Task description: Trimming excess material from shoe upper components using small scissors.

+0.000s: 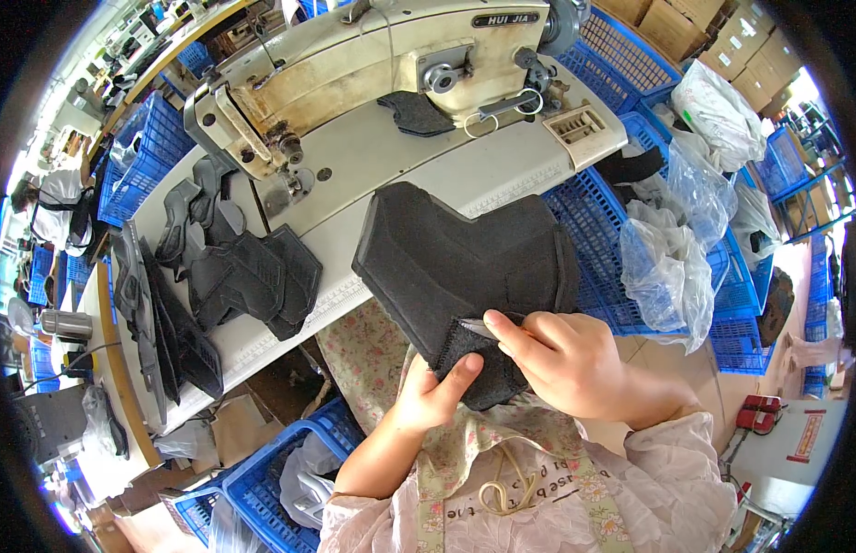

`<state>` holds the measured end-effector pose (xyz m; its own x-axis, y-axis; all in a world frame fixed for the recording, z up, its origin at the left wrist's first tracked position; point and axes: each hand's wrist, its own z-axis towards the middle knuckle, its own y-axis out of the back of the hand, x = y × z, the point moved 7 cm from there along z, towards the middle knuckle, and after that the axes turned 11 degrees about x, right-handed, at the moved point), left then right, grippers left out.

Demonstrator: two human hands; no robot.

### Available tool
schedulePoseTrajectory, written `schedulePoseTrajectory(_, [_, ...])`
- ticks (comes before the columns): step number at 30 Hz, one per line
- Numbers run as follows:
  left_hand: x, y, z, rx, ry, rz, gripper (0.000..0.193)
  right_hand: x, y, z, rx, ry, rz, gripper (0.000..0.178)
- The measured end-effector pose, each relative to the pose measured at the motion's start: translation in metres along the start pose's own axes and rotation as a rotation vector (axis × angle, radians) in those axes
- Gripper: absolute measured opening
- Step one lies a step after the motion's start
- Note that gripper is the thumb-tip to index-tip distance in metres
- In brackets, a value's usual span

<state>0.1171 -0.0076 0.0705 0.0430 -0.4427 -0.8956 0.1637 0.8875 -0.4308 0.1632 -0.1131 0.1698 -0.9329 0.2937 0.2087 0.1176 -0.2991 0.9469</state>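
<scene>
In front of my chest I hold a black padded fabric piece (pixel 455 253), broad and angular, with stitched seams and a fuzzy-looking patch at its lower end. My left hand (pixel 432 392) is closed on the lower edge, the thumb pressed on the fuzzy patch. My right hand (pixel 561 364) pinches the same piece beside a zigzag-stitched slit, where a thin grey edge shows under the thumb. Its fingertips are partly hidden. Beyond the piece stands a cream sewing machine (pixel 354 78), its needle area apart from both hands.
Black cut pieces (pixel 248 276) lie piled on the left of the machine table (pixel 354 207), and one black piece (pixel 417 112) rests under the arm. Blue crates (pixel 584 230) with clear plastic bags (pixel 667 267) stand at the right. Another blue crate (pixel 253 488) is below left.
</scene>
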Motion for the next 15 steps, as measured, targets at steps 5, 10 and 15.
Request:
schedulePoseTrajectory(5, [0.0021, -0.0012, -0.0015, -0.006, 0.01, 0.008, 0.038, 0.001, -0.0008, 0.0004, 0.024, 0.016, -0.042, 0.047])
schedulePoseTrajectory(10, [0.0028, -0.0004, -0.001, -0.003, 0.024, -0.002, 0.037, -0.0009, -0.0025, -0.001, 0.024, 0.026, -0.023, 0.048])
schedulePoseTrajectory(15, [-0.0001, -0.0023, 0.0017, 0.02, 0.015, 0.036, 0.038, -0.0027, 0.0007, -0.0008, 0.015, -0.019, -0.021, 0.048])
